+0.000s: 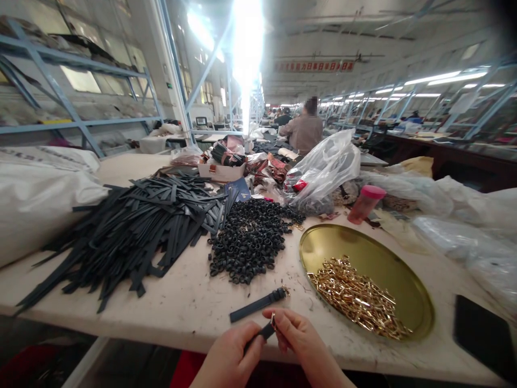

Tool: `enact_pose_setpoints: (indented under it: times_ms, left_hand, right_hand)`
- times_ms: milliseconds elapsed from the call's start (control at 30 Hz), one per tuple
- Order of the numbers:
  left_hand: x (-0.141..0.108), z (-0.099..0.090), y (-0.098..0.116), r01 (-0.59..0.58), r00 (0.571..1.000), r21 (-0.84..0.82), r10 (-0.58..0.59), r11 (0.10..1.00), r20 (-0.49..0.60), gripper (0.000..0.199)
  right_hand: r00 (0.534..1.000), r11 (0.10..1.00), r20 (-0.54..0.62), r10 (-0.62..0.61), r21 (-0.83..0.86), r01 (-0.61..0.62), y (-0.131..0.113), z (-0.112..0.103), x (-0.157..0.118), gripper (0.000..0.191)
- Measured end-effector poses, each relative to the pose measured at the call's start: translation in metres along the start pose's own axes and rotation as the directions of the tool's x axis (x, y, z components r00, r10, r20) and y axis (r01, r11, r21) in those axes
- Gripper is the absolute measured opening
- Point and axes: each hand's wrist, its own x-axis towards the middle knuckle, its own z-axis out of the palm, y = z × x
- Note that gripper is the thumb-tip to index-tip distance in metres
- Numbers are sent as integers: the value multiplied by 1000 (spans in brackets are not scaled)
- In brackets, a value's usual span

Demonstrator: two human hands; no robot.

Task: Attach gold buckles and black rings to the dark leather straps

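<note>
My left hand (234, 350) is closed around a short black strap (266, 331) at the table's front edge. At the strap's end, my right hand (294, 331) pinches a small gold buckle (273, 319); the fingers partly cover it. Just beyond my hands lies another black strap (256, 306) with a gold buckle at its right end. Farther back is a heap of small black loops (248, 240). To the right, an oval gold tray (388, 258) carries a pile of small gold metal pieces (355, 299).
Many loose black straps (149, 221) are heaped at the left, beside a white sack (40, 199). Behind the tray stands a pink-lidded jar (365, 205) near a clear plastic bag (327, 170). A flat black object (482, 334) lies at the right edge. A person (307, 129) is farther back.
</note>
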Motion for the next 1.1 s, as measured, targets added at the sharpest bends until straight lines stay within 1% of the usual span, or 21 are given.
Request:
enact_pose_setpoints:
  times_ms: [67,100,167,200,267,333,433,533,600,667,733,767,800,833,867,933,967,1000,1033,1100]
  left_hand:
    - [0,4,-1,-12,999,-104,8,995,-38,23]
    - [1,6,-1,-5,998,-164,-5,986,-61,20]
    - [1,12,-1,35,993,-274,-64,961,-100,15]
    - [1,14,-2,65,989,-320,-102,945,-103,13]
    - [3,19,-5,128,983,-407,-171,904,-70,10]
    - [5,22,-10,190,975,-487,-222,853,-8,11]
    - [9,25,-19,219,971,-566,-232,795,50,22]
    - [12,27,-24,214,972,-595,-232,775,48,31]
    - [12,28,-24,226,968,-596,-247,770,47,33]
    - [13,28,-22,240,965,-599,-258,764,58,34]
    - [13,28,-21,248,962,-605,-263,756,66,35]
    - [13,28,-21,250,962,-608,-267,754,65,35]
    - [13,28,-21,253,960,-609,-271,752,64,34]
    - [13,29,-22,254,960,-609,-274,751,62,33]
    - [12,30,-22,252,959,-606,-277,755,54,32]
    - [8,31,-23,243,960,-575,-279,781,28,28]
    - [6,32,-22,238,959,-547,-283,803,3,26]
    - [3,32,-20,236,957,-514,-290,825,-27,23]
    - [-1,32,-18,237,954,-486,-297,841,-48,21]
    - [-7,32,-12,244,954,-462,-296,853,-42,19]
  right_hand:
    - [1000,998,12,-24,-64,25,9,5,0,51]
    - [999,997,12,-35,-71,36,14,7,0,51]
    - [997,994,-8,-81,-72,80,22,11,0,46]
    - [993,990,-31,-118,-79,115,24,12,-1,43]
    - [980,978,-70,-186,-107,178,27,13,-1,37]
    - [975,972,-67,-211,-116,202,27,13,-2,32]
    - [980,978,1,-199,-70,198,24,13,-4,29]
    - [984,984,-9,-176,-35,176,22,13,-4,27]
    - [994,994,-19,-106,35,106,22,14,-3,26]
    - [1000,991,18,-20,136,17,24,14,-2,26]
    - [998,982,56,22,188,-32,25,16,-2,25]
    - [999,985,48,14,170,-22,26,16,-2,25]
    - [1000,993,10,-24,115,23,26,16,-4,24]
    - [995,995,-41,-95,20,96,27,16,-6,23]
    - [977,977,-82,-195,-106,186,27,15,-9,22]
    - [916,872,-94,-391,-355,336,27,11,-14,19]
    - [894,823,-76,-441,-432,369,27,9,-16,18]
    - [896,807,-56,-441,-463,368,28,7,-18,17]
    - [916,827,-46,-398,-451,336,28,5,-19,16]
    - [971,923,-41,-236,-322,211,27,3,-21,20]
